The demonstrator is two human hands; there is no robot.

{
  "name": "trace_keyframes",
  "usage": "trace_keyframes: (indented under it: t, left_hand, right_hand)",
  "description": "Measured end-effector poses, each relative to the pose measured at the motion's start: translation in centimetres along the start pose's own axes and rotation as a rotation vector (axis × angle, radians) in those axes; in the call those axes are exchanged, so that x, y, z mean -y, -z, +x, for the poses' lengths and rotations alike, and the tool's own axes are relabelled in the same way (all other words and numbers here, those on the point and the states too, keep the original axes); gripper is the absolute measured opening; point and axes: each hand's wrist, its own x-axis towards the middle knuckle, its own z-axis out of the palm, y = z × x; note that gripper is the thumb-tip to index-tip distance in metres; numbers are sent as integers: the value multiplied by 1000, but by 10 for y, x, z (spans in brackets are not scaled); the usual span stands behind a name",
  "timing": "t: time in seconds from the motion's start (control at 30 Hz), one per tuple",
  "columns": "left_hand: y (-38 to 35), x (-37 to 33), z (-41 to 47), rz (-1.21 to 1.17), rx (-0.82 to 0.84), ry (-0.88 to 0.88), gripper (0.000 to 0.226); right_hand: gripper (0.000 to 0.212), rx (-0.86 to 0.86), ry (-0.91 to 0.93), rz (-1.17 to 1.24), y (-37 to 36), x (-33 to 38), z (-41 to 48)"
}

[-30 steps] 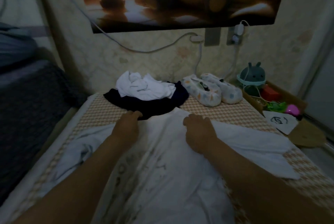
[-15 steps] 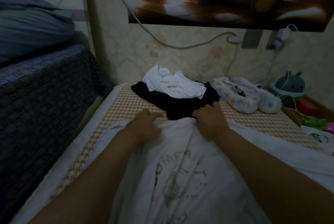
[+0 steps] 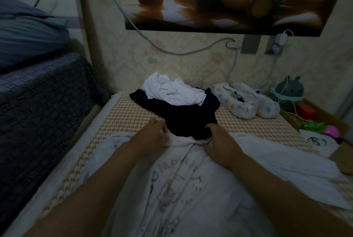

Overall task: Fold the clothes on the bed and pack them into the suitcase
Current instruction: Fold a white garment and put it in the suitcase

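A white T-shirt (image 3: 191,189) with a grey print lies spread on the bed's woven mat (image 3: 122,120), sleeves out to both sides. My left hand (image 3: 154,135) and my right hand (image 3: 219,141) both hold its collar edge, fingers curled into the cloth, which bunches between them. Just beyond the collar lies a dark navy garment (image 3: 183,116) with a crumpled white garment (image 3: 172,93) on top. No suitcase is in view.
A pair of patterned slippers (image 3: 246,101) sits on the mat at the back right. Right of the bed are a plush toy (image 3: 288,91), a box of small toys (image 3: 313,122) and a white paper (image 3: 313,141). A dark patterned sofa (image 3: 38,106) runs along the left.
Both hands moved closer together at the shirt's collar and gathered the cloth, so a ridge now runs down the shirt's middle. The view shifted to the left.
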Motion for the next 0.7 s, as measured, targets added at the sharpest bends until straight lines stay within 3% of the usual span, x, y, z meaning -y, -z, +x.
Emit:
trace_keyframes:
  t: [0.1, 0.17, 0.23, 0.3, 0.4, 0.47, 0.53, 0.6, 0.7]
  left_hand:
    - [-13, 0, 5, 56, 31, 50, 62]
    - [-13, -4, 6, 27, 70, 67, 53]
    - [-11, -7, 8, -50, 22, -43, 24]
    - [0, -16, 4, -110, 75, -108, 16]
    - [11, -22, 0, -37, 416, -37, 10]
    - [9, -25, -2, -2, 523, 62, 18]
    - [7, -30, -2, 18, 447, 89, 42]
    - [3, -35, -1, 108, 360, 35, 46]
    - [-1, -40, -3, 166, 404, -11, 47]
  right_hand:
    - [50, -116, -69, 6, -6, -2, 0]
    - [42, -138, -150, -23, -1, -2, 1]
    - [32, -98, -216, -67, 6, -9, 3]
    - [25, -140, -170, -84, 17, -14, 3]
    - [19, -212, -67, -43, 30, -13, 3]
    - [23, -88, -92, -22, 34, -13, 1]
    - [25, 76, -121, -85, 33, -17, -2]
    - [31, 109, -127, -81, 33, -21, -6]
    - [37, -137, -40, -95, 40, -22, -3]
